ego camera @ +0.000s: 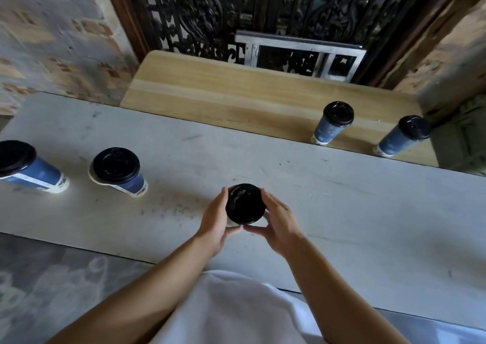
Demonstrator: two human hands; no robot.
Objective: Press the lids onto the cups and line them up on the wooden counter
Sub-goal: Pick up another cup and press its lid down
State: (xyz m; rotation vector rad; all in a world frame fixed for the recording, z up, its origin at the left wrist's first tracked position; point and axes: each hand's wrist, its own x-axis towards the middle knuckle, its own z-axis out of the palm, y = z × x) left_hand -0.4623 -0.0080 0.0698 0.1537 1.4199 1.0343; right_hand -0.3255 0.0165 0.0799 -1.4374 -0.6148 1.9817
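Both grips hold one paper cup (264, 218). The left grip (214, 222) and the right grip (280, 225) curl round its sides, just under the black lid (246, 203). The thumbs almost meet on the near side. The cup stands on the grey tabletop (342, 199), right between the grips.

Off to the left of the grips stand the left cups (134, 184), also with lids on. Far ahead and to the right, the far cups (332, 126) stand on the wooden tabletop (223, 93).

I think the paper cup is light and its wall is soft, so a hard squeeze could dent it. The lid looks stiff and smooth. It seems best to hold the sides gently and push down on the lid's rim.
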